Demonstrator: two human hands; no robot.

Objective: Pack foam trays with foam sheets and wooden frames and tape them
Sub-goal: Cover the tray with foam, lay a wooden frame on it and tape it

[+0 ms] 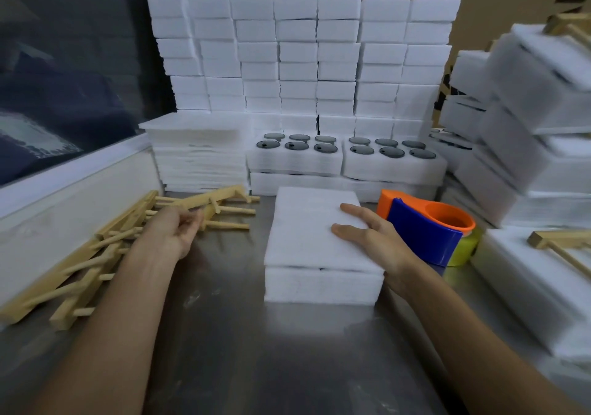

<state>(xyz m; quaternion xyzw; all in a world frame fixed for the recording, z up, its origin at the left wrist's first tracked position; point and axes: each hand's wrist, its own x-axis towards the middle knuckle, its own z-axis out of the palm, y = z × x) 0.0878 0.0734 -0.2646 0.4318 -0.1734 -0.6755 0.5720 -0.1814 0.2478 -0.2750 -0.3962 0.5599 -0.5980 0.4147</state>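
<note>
Your right hand [371, 232] lies flat, fingers straight, on the foam sheet [315, 226] capping the foam tray [323, 283] mid-desk, left hand [177, 229] curls at the wooden frames [105, 242] by the desk's left edge—lift off untaped and that sheet likely slides.

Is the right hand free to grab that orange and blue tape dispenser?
Probably yes. The right hand lies flat and open on the white foam tray, holding nothing, and the orange and blue tape dispenser sits just beside it with nothing between.

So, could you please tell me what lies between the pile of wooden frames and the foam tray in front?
In the head view, only bare metal table separates the wooden frames from the foam tray.
</note>
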